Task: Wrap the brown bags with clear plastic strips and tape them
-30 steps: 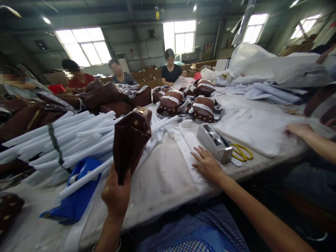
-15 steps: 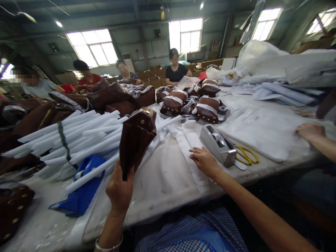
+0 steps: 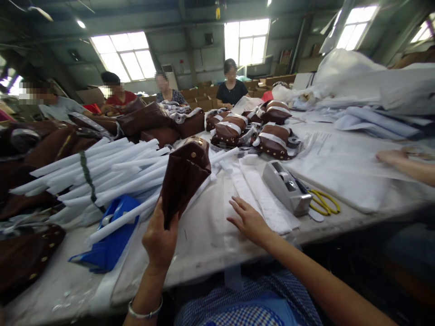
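My left hand (image 3: 160,240) grips the lower end of a dark brown leather bag (image 3: 185,179) with gold studs, holding it tilted up above the table. Fingers spread, my right hand (image 3: 249,222) hovers over or rests on a thin translucent sheet (image 3: 233,271) that hangs past the table edge; contact is unclear. Just beyond it lie folded white strips (image 3: 272,203). To their right stand a grey tape dispenser (image 3: 288,192) and yellow-handled scissors (image 3: 324,201).
White paper rolls (image 3: 118,172) and a blue tape dispenser (image 3: 117,226) lie left. Wrapped brown bags (image 3: 275,138) sit behind, with more brown bags (image 3: 146,120) piled at left. Flat white sheets (image 3: 340,172) lie right, near another person's hand (image 3: 394,158). Several people sit opposite.
My right hand has moved left and toward me, off the white strips, with its fingers spreading. The bag stays in my left hand. The other person's hand at right has shifted.
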`<move>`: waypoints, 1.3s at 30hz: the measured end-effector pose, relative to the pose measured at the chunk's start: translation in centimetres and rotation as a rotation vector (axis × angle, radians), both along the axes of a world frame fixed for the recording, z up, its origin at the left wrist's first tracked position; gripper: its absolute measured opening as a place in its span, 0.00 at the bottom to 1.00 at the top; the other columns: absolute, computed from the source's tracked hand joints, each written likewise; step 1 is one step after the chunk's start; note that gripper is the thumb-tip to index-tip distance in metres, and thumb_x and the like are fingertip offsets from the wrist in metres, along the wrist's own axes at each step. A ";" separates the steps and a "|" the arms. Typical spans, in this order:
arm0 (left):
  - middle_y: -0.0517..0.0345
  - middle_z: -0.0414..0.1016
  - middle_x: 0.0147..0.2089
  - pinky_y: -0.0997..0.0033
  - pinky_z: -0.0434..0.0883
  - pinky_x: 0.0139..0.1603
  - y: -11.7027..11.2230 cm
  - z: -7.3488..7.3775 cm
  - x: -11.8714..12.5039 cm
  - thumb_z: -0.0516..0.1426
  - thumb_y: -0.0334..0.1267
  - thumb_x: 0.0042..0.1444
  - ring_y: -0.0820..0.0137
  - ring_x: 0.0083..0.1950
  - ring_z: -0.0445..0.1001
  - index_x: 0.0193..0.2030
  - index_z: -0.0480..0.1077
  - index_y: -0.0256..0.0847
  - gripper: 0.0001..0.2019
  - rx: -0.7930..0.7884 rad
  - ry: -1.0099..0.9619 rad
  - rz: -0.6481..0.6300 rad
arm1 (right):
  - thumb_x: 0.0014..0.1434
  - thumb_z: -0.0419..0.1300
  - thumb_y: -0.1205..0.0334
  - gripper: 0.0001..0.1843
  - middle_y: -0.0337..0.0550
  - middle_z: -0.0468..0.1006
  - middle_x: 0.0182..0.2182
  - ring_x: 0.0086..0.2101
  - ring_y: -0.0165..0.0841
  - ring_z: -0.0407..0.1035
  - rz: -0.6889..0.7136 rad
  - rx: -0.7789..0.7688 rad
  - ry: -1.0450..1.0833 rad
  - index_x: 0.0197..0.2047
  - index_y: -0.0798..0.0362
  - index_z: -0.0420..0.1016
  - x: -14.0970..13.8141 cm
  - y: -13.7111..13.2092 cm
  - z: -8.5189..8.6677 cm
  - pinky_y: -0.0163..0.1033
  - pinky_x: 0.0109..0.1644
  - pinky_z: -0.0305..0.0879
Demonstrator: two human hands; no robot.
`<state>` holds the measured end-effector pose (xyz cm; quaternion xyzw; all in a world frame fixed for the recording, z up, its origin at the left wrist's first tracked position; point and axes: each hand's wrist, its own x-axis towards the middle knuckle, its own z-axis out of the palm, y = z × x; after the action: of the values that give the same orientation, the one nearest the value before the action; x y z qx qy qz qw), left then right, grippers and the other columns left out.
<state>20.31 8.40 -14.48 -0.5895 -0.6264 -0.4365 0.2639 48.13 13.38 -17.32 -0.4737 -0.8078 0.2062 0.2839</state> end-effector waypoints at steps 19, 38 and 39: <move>0.49 0.73 0.62 0.52 0.68 0.67 -1.2 -2.8 1.5 0.57 0.24 0.62 0.59 0.65 0.70 0.71 0.58 0.42 0.31 -0.032 0.214 -0.375 | 0.65 0.59 0.46 0.35 0.60 0.66 0.65 0.65 0.52 0.58 0.383 0.111 -0.186 0.69 0.56 0.62 -2.4 0.2 -2.5 0.61 0.69 0.53; 0.60 0.78 0.57 0.66 0.66 0.68 -6.6 -5.1 4.0 0.46 0.26 0.70 0.71 0.62 0.73 0.60 0.72 0.42 0.20 -0.113 0.332 -0.568 | 0.60 0.54 0.75 0.21 0.44 0.68 0.64 0.67 0.47 0.54 0.382 0.338 -0.295 0.45 0.44 0.84 1.6 10.9 6.0 0.59 0.68 0.57; 0.60 0.79 0.57 0.67 0.66 0.68 -6.7 -5.2 4.0 0.45 0.26 0.70 0.72 0.62 0.74 0.59 0.72 0.42 0.20 -0.107 0.322 -0.560 | 0.58 0.57 0.77 0.21 0.42 0.63 0.67 0.69 0.50 0.48 0.448 0.351 -0.395 0.43 0.44 0.84 1.1 12.1 6.0 0.62 0.69 0.53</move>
<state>24.33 1.69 -19.71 -0.8133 -0.4123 -0.3598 0.1977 49.26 25.48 -11.36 -0.2592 -0.9542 0.0256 0.1470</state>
